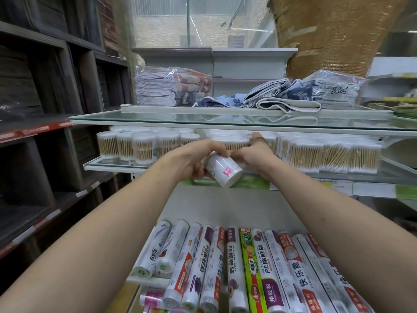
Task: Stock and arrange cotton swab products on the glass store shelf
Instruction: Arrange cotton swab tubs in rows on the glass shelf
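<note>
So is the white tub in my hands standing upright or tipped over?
Tipped. The white tub leans, its bottom end pointing down toward the camera, held by the left hand in front of the glass shelf.

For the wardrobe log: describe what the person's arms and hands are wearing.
Both forearms are bare as far as the frame shows, with no sleeves in view. The left hand and right hand have no gloves. No watch, bracelet or ring shows on either.

We list one white cylindrical cotton swab container (223,170) with a pink sticker, tilted before the glass shelf (117,164), on which round clear tubs of wooden-stick swabs (144,146) stand upright at left and flat swab packs (334,154) stand at right.
</note>
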Motion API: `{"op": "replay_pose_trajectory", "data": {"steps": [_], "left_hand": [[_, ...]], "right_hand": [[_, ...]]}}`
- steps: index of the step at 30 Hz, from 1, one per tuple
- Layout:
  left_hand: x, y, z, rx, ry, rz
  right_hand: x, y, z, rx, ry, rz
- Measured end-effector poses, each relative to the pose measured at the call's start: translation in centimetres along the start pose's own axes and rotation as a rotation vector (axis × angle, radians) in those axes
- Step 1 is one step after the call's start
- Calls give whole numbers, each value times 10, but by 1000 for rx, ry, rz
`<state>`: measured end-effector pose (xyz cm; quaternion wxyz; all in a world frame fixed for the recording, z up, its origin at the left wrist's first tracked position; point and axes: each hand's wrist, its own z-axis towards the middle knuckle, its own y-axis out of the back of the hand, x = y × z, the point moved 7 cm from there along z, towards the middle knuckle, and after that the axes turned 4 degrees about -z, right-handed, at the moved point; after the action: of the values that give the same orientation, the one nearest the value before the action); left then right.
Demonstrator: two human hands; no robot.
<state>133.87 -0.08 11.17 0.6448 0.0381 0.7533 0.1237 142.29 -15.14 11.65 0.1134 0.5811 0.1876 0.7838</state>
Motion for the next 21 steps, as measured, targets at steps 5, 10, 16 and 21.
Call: {"op": "replay_pose_trajectory", "data": {"steps": [5, 10, 16, 21], "left_hand": [[0, -6, -2, 11, 9, 37], [0, -13, 0, 2, 13, 16], [5, -9, -7, -15, 21, -46], [12, -1, -19, -77, 20, -136]], "right_hand": [[-6, 8, 4, -25, -3, 15], [-8, 15, 3, -36, -17, -20], [-2, 18, -5, -54, 2, -76], [8, 33, -31, -150, 68, -201]]}}
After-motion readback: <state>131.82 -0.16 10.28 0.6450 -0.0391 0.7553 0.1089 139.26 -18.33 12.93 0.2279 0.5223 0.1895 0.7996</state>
